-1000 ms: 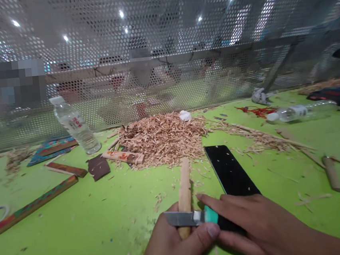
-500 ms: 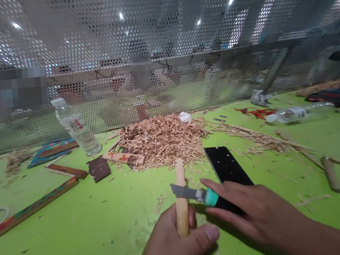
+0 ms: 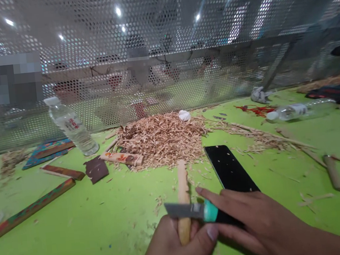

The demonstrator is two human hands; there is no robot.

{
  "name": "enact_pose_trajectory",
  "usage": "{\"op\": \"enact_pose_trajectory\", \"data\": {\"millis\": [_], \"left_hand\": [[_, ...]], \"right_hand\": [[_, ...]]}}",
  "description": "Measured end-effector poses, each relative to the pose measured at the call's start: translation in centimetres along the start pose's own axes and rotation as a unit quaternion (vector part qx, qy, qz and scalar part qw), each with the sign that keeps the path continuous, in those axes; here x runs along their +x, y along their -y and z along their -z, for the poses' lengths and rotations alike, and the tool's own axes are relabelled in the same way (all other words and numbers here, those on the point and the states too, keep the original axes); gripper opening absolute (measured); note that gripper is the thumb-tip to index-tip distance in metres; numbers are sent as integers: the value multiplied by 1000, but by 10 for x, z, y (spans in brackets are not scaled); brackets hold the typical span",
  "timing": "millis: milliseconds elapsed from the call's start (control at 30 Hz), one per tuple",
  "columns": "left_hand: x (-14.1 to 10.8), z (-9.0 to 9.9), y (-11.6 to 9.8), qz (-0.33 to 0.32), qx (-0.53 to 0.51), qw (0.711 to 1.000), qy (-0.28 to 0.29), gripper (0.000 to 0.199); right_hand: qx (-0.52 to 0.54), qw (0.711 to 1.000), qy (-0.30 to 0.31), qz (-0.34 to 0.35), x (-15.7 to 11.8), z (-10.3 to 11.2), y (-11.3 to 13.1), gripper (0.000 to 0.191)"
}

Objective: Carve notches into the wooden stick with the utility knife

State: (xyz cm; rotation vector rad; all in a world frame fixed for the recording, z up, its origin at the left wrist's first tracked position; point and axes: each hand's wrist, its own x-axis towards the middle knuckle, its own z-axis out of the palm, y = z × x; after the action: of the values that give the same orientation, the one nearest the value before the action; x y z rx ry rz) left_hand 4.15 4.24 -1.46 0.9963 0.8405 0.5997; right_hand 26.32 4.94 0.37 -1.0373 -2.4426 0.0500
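Note:
My left hand (image 3: 181,246), at the bottom centre, is closed around the lower end of a pale carved wooden stick (image 3: 183,186) that points away from me. My right hand (image 3: 251,220) grips a utility knife (image 3: 209,211) with a black and teal handle. Its wide blade lies across the stick just above my left fingers, tip pointing left. My right index finger is stretched out over the handle. A black phone (image 3: 231,167) dusted with chips lies just beyond my right hand.
Wood shavings (image 3: 162,140) are heaped before a perforated metal screen (image 3: 167,95). An upright water bottle (image 3: 75,128) and painted wood strips (image 3: 30,209) are left; a lying bottle (image 3: 300,111), a round stick (image 3: 333,172) and a power drill (image 3: 334,89) are right. People show blurrily behind the screen.
The knife blade has moved down along the stick, closer to my left hand. The stick's notched side now faces more to the right. The view has shifted slightly.

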Motion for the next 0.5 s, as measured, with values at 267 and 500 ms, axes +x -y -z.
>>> {"op": "enact_pose_trajectory", "data": {"millis": [267, 500], "left_hand": [[-5, -5, -14, 24, -42, 999, -5, 59], [-6, -7, -13, 6, -1, 999, -47, 62]], "right_hand": [[33, 999, 7, -20, -1, 2, -8, 48], [45, 998, 40, 13, -2, 4, -2, 50]]}}
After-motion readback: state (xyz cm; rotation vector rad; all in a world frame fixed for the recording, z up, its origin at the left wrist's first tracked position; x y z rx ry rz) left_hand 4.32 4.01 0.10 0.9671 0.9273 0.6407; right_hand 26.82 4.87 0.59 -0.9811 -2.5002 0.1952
